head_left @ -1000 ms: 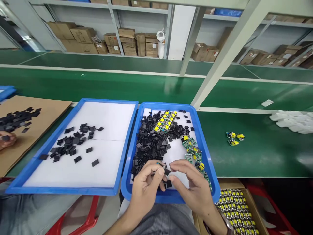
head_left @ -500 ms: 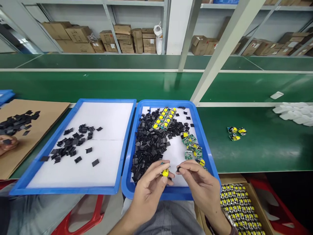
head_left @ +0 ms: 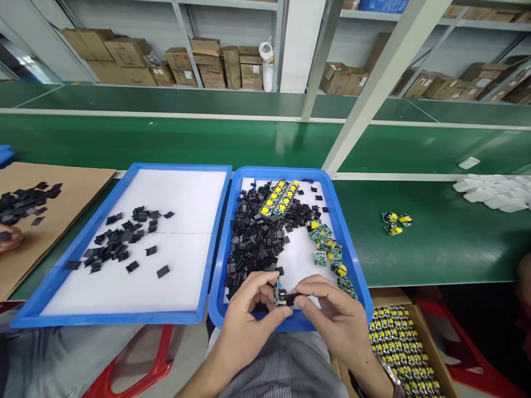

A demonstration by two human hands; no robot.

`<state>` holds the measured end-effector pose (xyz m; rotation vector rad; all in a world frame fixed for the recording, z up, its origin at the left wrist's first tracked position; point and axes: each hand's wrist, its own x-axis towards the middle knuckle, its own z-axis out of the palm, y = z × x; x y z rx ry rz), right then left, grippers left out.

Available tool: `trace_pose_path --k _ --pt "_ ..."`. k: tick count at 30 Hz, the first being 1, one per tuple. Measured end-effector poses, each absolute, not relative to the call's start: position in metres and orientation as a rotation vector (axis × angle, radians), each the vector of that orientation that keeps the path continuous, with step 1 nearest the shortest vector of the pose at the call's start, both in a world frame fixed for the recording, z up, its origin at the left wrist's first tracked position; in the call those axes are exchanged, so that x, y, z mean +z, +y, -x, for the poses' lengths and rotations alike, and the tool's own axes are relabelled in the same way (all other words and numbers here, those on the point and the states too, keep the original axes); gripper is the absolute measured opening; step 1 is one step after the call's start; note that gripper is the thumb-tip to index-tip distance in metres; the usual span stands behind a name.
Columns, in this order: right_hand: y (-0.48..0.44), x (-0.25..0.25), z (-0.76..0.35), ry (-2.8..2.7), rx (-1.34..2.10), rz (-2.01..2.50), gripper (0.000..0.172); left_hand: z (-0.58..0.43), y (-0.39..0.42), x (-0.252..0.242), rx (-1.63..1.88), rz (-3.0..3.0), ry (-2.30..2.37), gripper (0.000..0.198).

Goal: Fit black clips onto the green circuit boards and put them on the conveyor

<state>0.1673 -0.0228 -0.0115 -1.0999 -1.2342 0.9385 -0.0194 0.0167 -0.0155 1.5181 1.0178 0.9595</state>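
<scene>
My left hand (head_left: 254, 312) pinches a small circuit board (head_left: 277, 294) on edge above the near end of the blue-rimmed tray (head_left: 362, 276). In the fingertips of my right hand (head_left: 332, 309) is a black pad (head_left: 291, 299), which meets the board. Fingers partly cover both pieces. A heap of black pads (head_left: 255, 249) fills the tray's left side. Rows of boards with yellow parts (head_left: 280, 198) lie on top of that heap. More loose green boards (head_left: 326, 243) lie along the tray's right side.
Left of me, another blue-rimmed tray (head_left: 182, 318) holds scattered black pads. A co-worker's hand (head_left: 10, 239) rests by cardboard (head_left: 78, 179) at far left. Several boards (head_left: 396, 221) sit on the green bench (head_left: 435, 254). Below, a carton (head_left: 440, 359) holds rows of boards. A slanted post (head_left: 373, 83) rises behind.
My hands have come together, bringing the black pad against the circuit board. The board has turned in my left fingers, so its yellow part is mostly out of sight. The view has shifted slightly.
</scene>
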Motion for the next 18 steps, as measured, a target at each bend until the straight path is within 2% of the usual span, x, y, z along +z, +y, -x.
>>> trace_pose_path --k 4,8,14,18 --pt "-0.026 -0.010 -0.162 -1.230 0.975 1.064 0.031 0.021 0.016 -0.017 0.902 -1.827 1.090 0.042" --pt "-0.026 -0.017 -0.159 -1.201 0.961 1.123 0.028 0.021 0.012 -0.020 0.942 -1.799 1.015 0.054" --pt "-0.024 -0.021 -0.158 -1.159 0.935 1.105 0.028 0.021 0.011 -0.025 0.977 -1.546 0.937 0.035" --pt "-0.023 -0.020 -0.159 -1.162 0.973 1.132 0.027 0.022 0.012 -0.027 0.934 -1.530 0.927 0.042"
